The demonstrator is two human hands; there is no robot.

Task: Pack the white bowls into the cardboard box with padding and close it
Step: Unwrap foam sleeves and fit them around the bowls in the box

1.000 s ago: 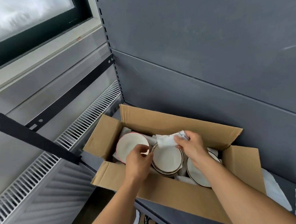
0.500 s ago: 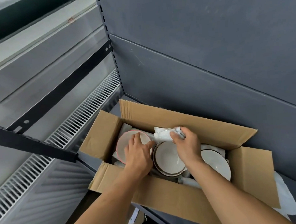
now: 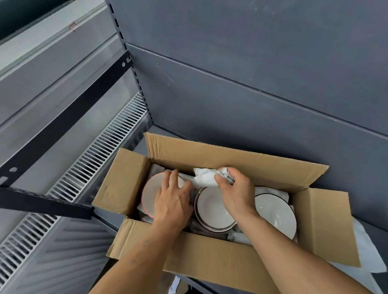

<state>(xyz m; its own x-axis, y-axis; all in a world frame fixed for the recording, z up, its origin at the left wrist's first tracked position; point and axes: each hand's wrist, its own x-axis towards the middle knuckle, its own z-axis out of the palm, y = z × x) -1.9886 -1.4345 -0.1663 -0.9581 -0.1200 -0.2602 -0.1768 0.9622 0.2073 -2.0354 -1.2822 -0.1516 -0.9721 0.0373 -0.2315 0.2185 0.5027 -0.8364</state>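
An open cardboard box (image 3: pixel 207 256) sits on a grey shelf with its flaps spread. Three white bowls lie inside in a row: a pink-rimmed bowl (image 3: pixel 151 195) at the left, a brown-rimmed bowl (image 3: pixel 211 210) in the middle and a dark-rimmed bowl (image 3: pixel 276 212) at the right. White padding paper (image 3: pixel 204 177) is bunched along the far wall of the box. My right hand (image 3: pixel 237 193) pinches that paper above the middle bowl. My left hand (image 3: pixel 173 198) lies over the pink-rimmed bowl, fingers spread and touching the paper's left end.
The grey metal back panel (image 3: pixel 253 87) of the shelf rises right behind the box. Loose white paper sheets (image 3: pixel 374 258) lie on the shelf at the right. A black bracket arm (image 3: pixel 38 202) and a slotted radiator grille (image 3: pixel 82 173) are to the left.
My left hand has moved forward from the near rim of the middle bowl onto the pink-rimmed bowl. The view has tilted down and closer. My right hand keeps hold of the paper.
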